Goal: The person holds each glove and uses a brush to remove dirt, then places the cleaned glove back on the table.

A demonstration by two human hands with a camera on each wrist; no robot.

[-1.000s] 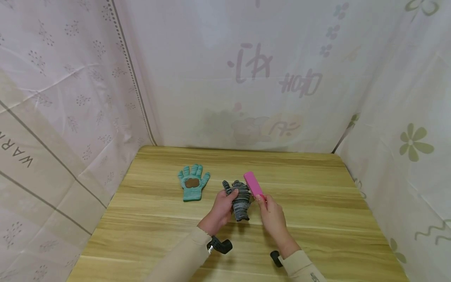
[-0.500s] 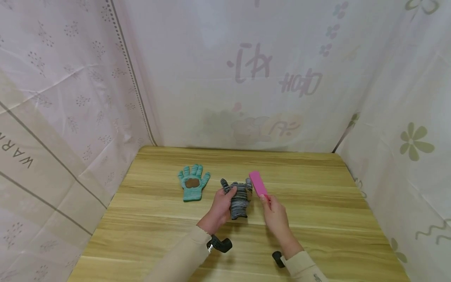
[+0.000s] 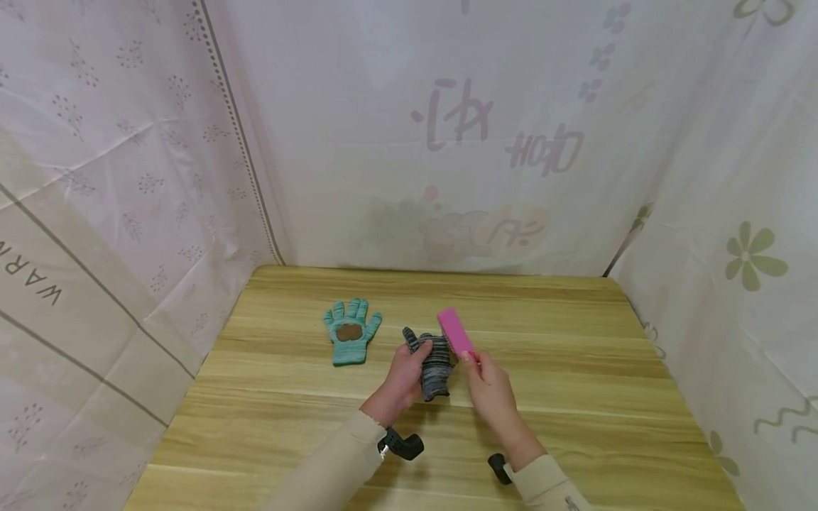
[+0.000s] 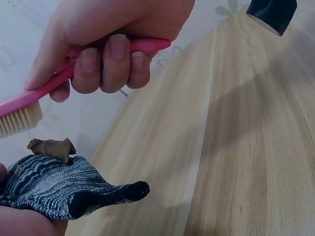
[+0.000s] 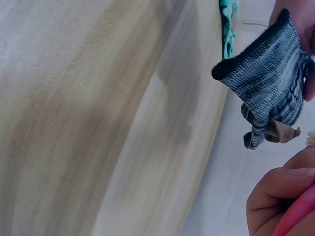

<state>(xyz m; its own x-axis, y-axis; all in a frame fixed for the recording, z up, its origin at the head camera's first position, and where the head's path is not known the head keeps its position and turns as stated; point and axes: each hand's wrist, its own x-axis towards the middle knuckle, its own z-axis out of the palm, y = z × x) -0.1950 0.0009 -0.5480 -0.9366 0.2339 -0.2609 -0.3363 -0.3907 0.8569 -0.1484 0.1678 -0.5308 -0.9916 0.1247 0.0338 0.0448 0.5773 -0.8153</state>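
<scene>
R wrist view: L hand point(image 5: 304, 19), partly cut off at top R, grips a grey-&-black striped knit glove point(image 5: 270, 69), its black-edged cuff opening twd upper L. Crumpled brown scrap point(image 5: 281, 132) sticks out at the glove's lower end, next to a knit finger. Cream bristles point(image 5: 311, 138) at R edge, near the scrap w/ a small gap btwn. Below, R hand point(image 5: 268, 201) curls round a smooth pink handle point(image 5: 298, 214). Pale wood-grain tabletop point(image 5: 74, 123) w/ soft shadow fills L side; mottled green item point(image 5: 229, 29) up top, whitish cloth point(image 5: 221, 187) bhd.
</scene>
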